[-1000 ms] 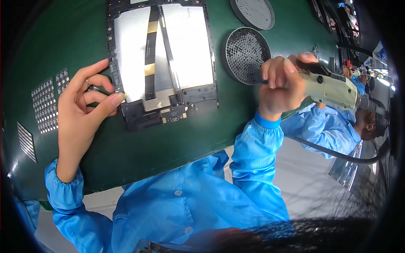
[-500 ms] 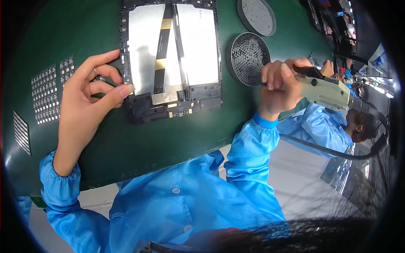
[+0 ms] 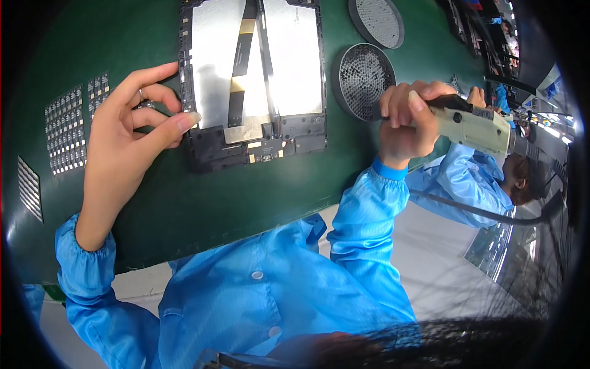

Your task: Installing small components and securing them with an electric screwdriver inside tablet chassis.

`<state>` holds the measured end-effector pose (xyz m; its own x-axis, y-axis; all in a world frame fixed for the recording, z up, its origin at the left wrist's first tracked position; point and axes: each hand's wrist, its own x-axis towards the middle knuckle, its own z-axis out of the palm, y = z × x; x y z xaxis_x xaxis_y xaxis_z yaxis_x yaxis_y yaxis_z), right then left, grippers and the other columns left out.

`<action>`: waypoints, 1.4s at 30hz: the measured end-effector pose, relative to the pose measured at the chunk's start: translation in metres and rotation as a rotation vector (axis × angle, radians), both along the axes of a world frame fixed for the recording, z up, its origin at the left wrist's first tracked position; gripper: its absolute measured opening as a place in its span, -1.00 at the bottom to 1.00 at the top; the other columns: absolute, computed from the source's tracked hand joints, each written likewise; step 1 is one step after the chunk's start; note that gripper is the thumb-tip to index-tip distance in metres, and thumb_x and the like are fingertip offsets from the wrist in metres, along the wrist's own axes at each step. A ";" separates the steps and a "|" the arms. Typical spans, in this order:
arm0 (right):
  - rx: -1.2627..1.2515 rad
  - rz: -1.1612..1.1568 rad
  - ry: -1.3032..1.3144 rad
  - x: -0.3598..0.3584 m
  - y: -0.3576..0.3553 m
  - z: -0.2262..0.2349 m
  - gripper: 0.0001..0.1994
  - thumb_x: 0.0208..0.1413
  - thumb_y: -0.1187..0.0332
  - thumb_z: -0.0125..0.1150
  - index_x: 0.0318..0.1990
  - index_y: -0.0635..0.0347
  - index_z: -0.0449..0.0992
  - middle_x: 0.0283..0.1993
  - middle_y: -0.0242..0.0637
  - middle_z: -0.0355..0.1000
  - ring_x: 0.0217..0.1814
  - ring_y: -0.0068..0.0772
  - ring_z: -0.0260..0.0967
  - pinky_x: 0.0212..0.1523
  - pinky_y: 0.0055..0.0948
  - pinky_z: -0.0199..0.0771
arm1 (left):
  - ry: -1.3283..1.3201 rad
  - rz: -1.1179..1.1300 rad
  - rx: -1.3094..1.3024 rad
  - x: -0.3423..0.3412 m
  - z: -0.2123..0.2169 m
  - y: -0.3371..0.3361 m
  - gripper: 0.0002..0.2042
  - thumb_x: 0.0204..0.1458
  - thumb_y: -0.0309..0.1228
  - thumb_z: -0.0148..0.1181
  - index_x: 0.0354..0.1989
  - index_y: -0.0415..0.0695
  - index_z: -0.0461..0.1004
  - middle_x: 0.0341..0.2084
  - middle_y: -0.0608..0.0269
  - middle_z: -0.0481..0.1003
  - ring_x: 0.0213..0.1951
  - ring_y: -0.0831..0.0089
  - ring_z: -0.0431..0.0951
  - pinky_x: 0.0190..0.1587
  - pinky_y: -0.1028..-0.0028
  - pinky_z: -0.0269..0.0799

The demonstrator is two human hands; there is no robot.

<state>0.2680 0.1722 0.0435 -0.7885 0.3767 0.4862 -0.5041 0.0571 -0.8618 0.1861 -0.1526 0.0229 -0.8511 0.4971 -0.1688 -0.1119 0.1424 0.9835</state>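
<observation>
An opened tablet point(image 3: 295, 67) lies on the bench, with two silvery battery panels, a dark ribbon cable point(image 3: 244, 55) with gold patches, and a black frame. At its left edge is my left hand point(image 3: 135, 123), thumb on the lower left of the frame and index fingertip against the side. My right hand point(image 3: 409, 123) is wrapped round an electric screwdriver point(image 3: 476, 130), pale body with a black lever, held sideways. Its front end is by the right rim of the nearer round dish point(image 3: 365, 83), which holds many small dark screws; I cannot make out the bit.
Another round dish point(image 3: 378, 23) stands behind it. Sheets of small parts point(image 3: 66, 132) lie left of my left hand, with a striped strip point(image 3: 29, 189) nearer. A cable point(image 3: 473, 212) loops at the right, where a person in blue point(image 3: 464, 178) sits. The green bench point(image 3: 246, 209) ends before me.
The bench and everything on it sit slightly higher in the picture. Both hands keep nearly the same pose, the right still round the screwdriver.
</observation>
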 end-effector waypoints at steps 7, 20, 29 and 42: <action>-0.061 -0.025 0.044 -0.002 -0.003 0.011 -0.69 0.05 0.46 0.08 -0.01 0.23 0.35 -0.69 -0.47 0.04 -0.77 -0.62 -0.05 -0.70 -0.49 0.11 | -0.019 -0.055 0.016 -0.003 0.002 -0.004 -0.54 0.05 -0.55 0.27 0.14 -0.32 0.32 -0.33 0.28 0.42 -0.41 0.64 0.51 -0.34 0.63 0.54; -0.182 0.525 -0.008 -0.047 -0.158 0.027 -0.60 0.08 0.49 0.00 0.11 0.12 0.25 -0.67 -0.40 0.08 -0.77 -0.52 0.01 -0.65 -0.38 0.24 | 0.078 -0.024 0.052 -0.008 -0.015 -0.014 -0.58 0.02 -0.47 0.31 0.04 -0.28 0.34 -0.41 0.32 0.46 -0.44 0.54 0.57 -0.43 0.60 0.48; -0.045 0.515 -0.102 -0.050 -0.185 0.010 -0.64 0.12 0.44 -0.13 0.10 0.00 0.28 -0.66 -0.48 0.01 -0.70 -0.59 -0.01 -0.55 -0.46 0.19 | 0.195 0.109 0.048 -0.005 -0.033 -0.012 -0.65 -0.11 -0.40 0.32 -0.15 -0.33 0.50 -0.48 0.03 0.60 -0.43 0.16 0.61 -0.37 0.36 0.49; -0.032 0.465 -0.087 -0.041 -0.187 0.006 -0.66 0.11 0.42 -0.10 0.08 0.03 0.30 -0.67 -0.51 -0.05 -0.71 -0.61 -0.04 -0.56 -0.48 0.16 | 0.252 0.097 0.032 0.005 -0.027 -0.009 -0.67 -0.10 -0.43 0.30 -0.16 -0.33 0.51 -0.48 0.02 0.60 -0.41 0.14 0.62 -0.34 0.32 0.52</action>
